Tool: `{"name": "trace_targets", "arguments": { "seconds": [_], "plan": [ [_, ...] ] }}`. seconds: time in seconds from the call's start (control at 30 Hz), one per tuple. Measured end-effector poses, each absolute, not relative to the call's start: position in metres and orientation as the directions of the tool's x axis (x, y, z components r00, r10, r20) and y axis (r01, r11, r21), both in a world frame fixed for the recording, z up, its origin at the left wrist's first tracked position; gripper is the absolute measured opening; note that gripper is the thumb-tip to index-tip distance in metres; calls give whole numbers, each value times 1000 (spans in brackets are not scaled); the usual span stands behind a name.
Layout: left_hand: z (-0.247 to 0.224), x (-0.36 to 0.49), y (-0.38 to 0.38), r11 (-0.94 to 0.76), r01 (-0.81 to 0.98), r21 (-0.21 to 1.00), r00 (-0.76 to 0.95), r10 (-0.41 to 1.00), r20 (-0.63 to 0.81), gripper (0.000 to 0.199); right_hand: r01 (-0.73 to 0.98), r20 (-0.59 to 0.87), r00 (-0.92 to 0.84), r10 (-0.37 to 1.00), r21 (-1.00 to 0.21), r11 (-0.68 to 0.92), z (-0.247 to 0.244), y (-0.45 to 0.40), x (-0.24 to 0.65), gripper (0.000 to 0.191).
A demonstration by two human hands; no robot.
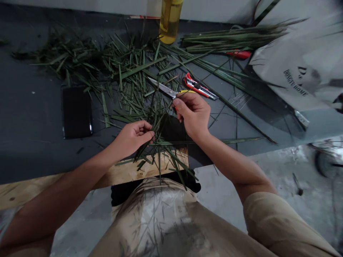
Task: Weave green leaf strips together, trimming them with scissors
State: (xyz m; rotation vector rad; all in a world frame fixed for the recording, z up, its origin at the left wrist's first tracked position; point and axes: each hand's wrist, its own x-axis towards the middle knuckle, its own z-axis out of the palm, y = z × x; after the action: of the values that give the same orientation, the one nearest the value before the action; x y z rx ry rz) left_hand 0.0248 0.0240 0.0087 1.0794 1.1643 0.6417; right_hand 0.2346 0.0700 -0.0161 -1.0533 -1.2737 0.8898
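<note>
So I'm sitting at a grey desk (pixel 34 157) and I'm working green leaf strips (pixel 158 125) right in the middle, between my two hands. My left hand (pixel 140 137) is pinching some between thumb and fingers, and my right hand (pixel 193 112) is pinching a thin one by the fingertips. I can't tell if both are gripping the same strip.

Scissors (pixel 162 87) are lying at 10–11 o'clock from my right hand, blades pointing away; that hand is hiding part of the handles, so I can't tell whether I'm touching them. A red utility knife (pixel 198 86) is sitting just past it, around 12–1. Loose leaf cuttings (pixel 88 59) are sprawling from 10 to 12, a yellow bottle (pixel 171 25) is standing at 12, and a long leaf bundle (pixel 230 39) is resting between 1 and 2. A white bag (pixel 292 85) is slouching around 2, a black phone-like slab (pixel 77 114) is lying at 9, and bits are spilling over the wooden edge (pixel 128 167) at 6.
</note>
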Motion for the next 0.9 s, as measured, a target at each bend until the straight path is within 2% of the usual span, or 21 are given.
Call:
{"name": "trace_targets", "arguments": {
  "seconds": [0.17, 0.3, 0.37, 0.5, 0.63, 0.77, 0.9],
  "plan": [
    [14, 27, 23, 493, 89, 866, 303, 814, -495, 22, 87, 311, 130, 942, -950, 301, -12, 68, 234, 35],
    [19, 29, 22, 528, 95, 844, 295, 795, -530, 18, 41, 288, 113, 951, -958, 285, -10, 67, 235, 35],
    [20, 29, 22, 529, 92, 844, 291, 796, -531, 18, 3, 221, 33, 975, -975, 221, -11, 67, 236, 40],
    [20, 29, 22, 517, 87, 851, 283, 807, -519, 18, 4, 20, -273, 962, -1000, 22, -15, 68, 235, 41],
    [20, 28, 21, 520, 88, 849, 287, 804, -522, 19, 81, -46, -394, 918, -997, -15, -19, 68, 234, 32],
    [21, 29, 22, 541, 88, 836, 286, 790, -542, 23, 139, 34, -350, 936, -986, 87, -20, 64, 232, 22],
    [19, 28, 22, 535, 80, 841, 284, 797, -533, 27, 253, 299, -265, 917, -896, 365, -18, 59, 229, 12]
  ]
}}
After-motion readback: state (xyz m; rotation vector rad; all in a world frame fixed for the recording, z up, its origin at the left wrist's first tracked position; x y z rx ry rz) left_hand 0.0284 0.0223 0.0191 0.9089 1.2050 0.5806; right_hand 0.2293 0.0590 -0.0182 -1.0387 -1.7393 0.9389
